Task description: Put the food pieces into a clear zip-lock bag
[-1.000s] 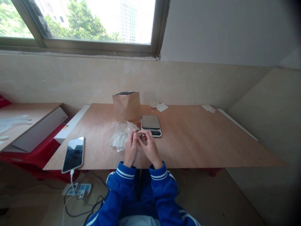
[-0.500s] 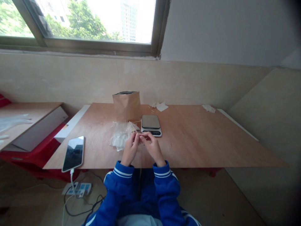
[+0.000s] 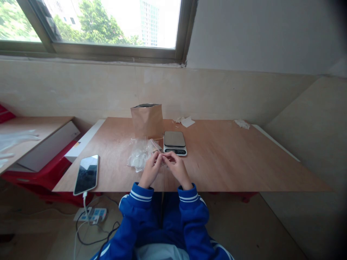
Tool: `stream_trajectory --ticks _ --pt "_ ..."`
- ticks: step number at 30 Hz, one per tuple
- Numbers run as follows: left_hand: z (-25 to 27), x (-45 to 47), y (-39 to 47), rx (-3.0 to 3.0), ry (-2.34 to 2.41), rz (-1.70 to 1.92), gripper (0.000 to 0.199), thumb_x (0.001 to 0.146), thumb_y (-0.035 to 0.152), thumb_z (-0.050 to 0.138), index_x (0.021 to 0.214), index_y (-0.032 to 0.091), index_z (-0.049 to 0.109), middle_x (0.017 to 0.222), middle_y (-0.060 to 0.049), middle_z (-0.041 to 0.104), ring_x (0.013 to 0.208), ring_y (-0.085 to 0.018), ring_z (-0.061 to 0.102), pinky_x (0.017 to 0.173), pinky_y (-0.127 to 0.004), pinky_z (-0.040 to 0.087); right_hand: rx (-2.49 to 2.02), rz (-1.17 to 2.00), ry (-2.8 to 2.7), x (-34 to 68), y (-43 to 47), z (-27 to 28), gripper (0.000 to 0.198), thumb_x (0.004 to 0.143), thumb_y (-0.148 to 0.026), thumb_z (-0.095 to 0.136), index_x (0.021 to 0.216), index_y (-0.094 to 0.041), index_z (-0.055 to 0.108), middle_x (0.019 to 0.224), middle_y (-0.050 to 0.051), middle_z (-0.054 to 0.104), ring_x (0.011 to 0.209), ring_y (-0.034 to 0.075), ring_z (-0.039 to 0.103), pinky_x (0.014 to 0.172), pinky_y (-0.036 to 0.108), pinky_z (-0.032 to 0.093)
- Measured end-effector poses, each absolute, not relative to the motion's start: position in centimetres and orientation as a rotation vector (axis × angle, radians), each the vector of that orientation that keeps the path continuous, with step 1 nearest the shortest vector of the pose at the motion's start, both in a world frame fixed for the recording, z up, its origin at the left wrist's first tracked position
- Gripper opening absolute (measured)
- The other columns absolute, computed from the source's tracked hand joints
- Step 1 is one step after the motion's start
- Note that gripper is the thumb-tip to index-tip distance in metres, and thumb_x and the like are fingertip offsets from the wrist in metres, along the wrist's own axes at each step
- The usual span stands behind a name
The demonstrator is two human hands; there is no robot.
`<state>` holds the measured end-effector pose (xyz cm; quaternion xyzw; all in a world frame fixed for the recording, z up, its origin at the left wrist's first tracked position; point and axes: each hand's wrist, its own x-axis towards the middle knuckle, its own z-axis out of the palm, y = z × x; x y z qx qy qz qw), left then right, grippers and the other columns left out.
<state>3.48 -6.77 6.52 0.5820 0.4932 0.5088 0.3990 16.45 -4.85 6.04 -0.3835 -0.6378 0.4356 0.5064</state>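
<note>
Overhead, head view: left hand point(image 3: 150, 171) and right hand point(image 3: 177, 169) meet fingertip to fingertip, each grip pinched on a small clear bag point(image 3: 162, 159), barely discernible, above the tabletop point(image 3: 230, 159) beside the scale point(image 3: 175, 142).

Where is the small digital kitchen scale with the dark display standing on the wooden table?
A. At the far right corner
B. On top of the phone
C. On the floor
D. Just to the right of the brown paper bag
D: the small digital kitchen scale stands on the wooden table, immediately right of the brown paper bag.
</note>
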Motion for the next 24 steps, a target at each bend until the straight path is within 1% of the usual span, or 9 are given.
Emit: stream_trajectory --ticks 4,10,12,15,20,24 --pt "6.5 3.5 -6.7 1.487 1.247 1.311 0.033 0.092 0.047 0.046 0.076 0.019 0.049 0.073 0.000 0.054 0.071 -0.014 0.052 0.065 -0.024 0.044 -0.947 1.061 -1.501 16.4 -4.8 5.9 0.029 0.086 -0.046 0.059 0.087 -0.019 0.069 0.089 0.005 0.071 0.078 0.018 0.067 0.073 0.030 0.055" --pt "6.5 3.6 -6.5 1.508 1.203 1.314 0.034 0.092 0.047 0.046 0.077 0.018 0.051 0.074 0.001 0.055 0.072 -0.013 0.054 0.069 -0.024 0.044 -0.951 1.122 -1.420 16.5 -4.6 5.5 0.031 0.085 -0.046 0.061 0.089 -0.018 0.072 0.098 0.007 0.072 0.081 0.019 0.069 0.074 0.030 0.056" --pt "6.4 3.6 -6.5 1.499 1.207 1.318 0.034 0.092 0.048 0.046 0.077 0.018 0.052 0.073 0.000 0.055 0.073 -0.014 0.055 0.070 -0.025 0.045 -0.951 1.103 -1.424 16.5 -4.5 5.4 0.030 0.085 -0.046 0.061 0.087 -0.018 0.073 0.102 0.008 0.072 0.082 0.019 0.069 0.074 0.030 0.056" --pt "6.3 3.6 -6.3 1.499 1.260 1.323 0.036 0.091 0.050 0.047 0.074 0.018 0.053 0.070 0.000 0.055 0.070 -0.015 0.054 0.067 -0.026 0.044 -0.948 1.069 -1.448 16.5 -4.4 5.3 0.030 0.084 -0.045 0.061 0.084 -0.018 0.074 0.106 0.009 0.071 0.083 0.019 0.068 0.074 0.030 0.056" --pt "6.4 3.6 -6.2 1.500 1.285 1.343 0.038 0.089 0.051 0.047 0.072 0.019 0.053 0.068 -0.001 0.056 0.066 -0.015 0.055 0.064 -0.026 0.045 -0.945 1.071 -1.432 16.5 -4.3 5.1 0.029 0.083 -0.044 0.063 0.087 -0.018 0.076 0.107 0.009 0.070 0.088 0.020 0.068 0.076 0.031 0.056" --pt "6.8 3.6 -6.4 1.496 1.275 1.318 0.037 0.090 0.050 0.045 0.072 0.019 0.054 0.068 -0.001 0.057 0.067 -0.015 0.055 0.064 -0.026 0.046 -0.947 1.083 -1.403 16.6 -4.2 4.9 0.029 0.083 -0.044 0.064 0.087 -0.019 0.076 0.106 0.009 0.071 0.086 0.019 0.068 0.073 0.029 0.056"
